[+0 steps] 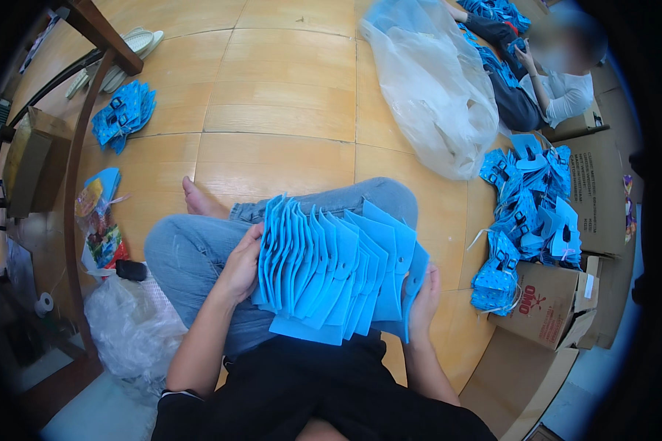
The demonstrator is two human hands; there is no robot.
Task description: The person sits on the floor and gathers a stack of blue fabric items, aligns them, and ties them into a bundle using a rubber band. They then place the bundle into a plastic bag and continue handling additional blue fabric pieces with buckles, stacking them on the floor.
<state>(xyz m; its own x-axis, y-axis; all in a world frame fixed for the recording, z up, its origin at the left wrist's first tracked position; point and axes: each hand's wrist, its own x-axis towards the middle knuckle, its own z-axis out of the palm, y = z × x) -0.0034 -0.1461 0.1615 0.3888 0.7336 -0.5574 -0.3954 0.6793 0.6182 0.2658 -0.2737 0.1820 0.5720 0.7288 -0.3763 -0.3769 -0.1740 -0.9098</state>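
Head view, looking down at a wooden floor (272, 95) of wide yellow-brown boards, person sitting on it with legs crossed, blue jeans, bare foot (198, 200) poking out to the left of the knee. Big clear plastic bag (434, 88) lies crumpled at top centre, reaching toward a second person (544, 81) seated top right in a white top, their hands busy with blue pieces. Cardboard boxes (559, 301) stacked along the right side, one open-flapped just beside the wearer's right knee. Heap of blue pieces with black clips (533, 213) sits on the floor and over the boxes, right of centre. Stack of blue cards (338, 272) rests on the lap, fanned out like a deck, edges upright and leaning right, small holes showing in several. Left hand (239, 264) curled round the left end of the stack, fingers behind the cards, thumb side toward camera, gripping. Right hand (423, 301) cupped against the right end, fingers partly hidden behind the last card, holding it in. Smaller pile of blue pieces (123, 114) lies apart on the floor upper left. Wooden furniture frame (88, 88) runs down the left edge, another crumpled clear bag (129, 323) and a colourful wrapper (99, 228) near it. White tape roll (44, 303) far left, low.
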